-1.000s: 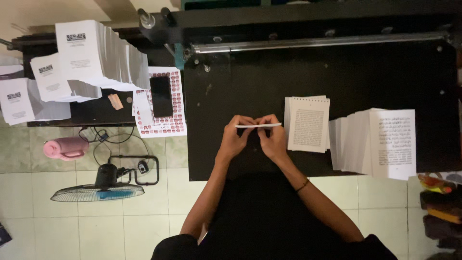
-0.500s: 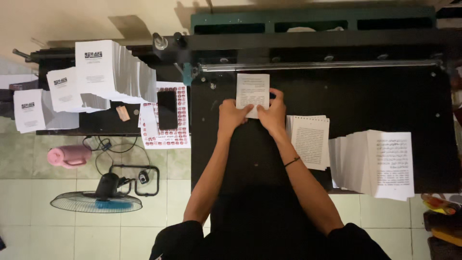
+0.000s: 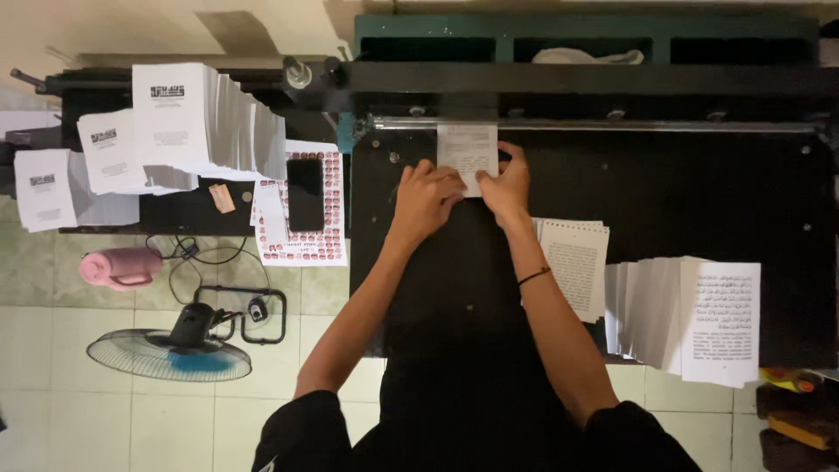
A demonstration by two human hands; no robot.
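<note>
Against the metal rail (image 3: 594, 125) at the black bed's far edge, a small printed booklet (image 3: 468, 150) is being pinned flat, long axis pointing away, by the left hand (image 3: 426, 198) and right hand (image 3: 507, 186), fingers pressed along its near edge and right side.

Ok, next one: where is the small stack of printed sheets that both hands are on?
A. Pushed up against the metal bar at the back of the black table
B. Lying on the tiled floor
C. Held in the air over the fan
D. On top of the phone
A: the small stack of printed sheets lies flat on the black table, its top edge at the metal bar, with the left hand and right hand pressing its lower edge.
</note>
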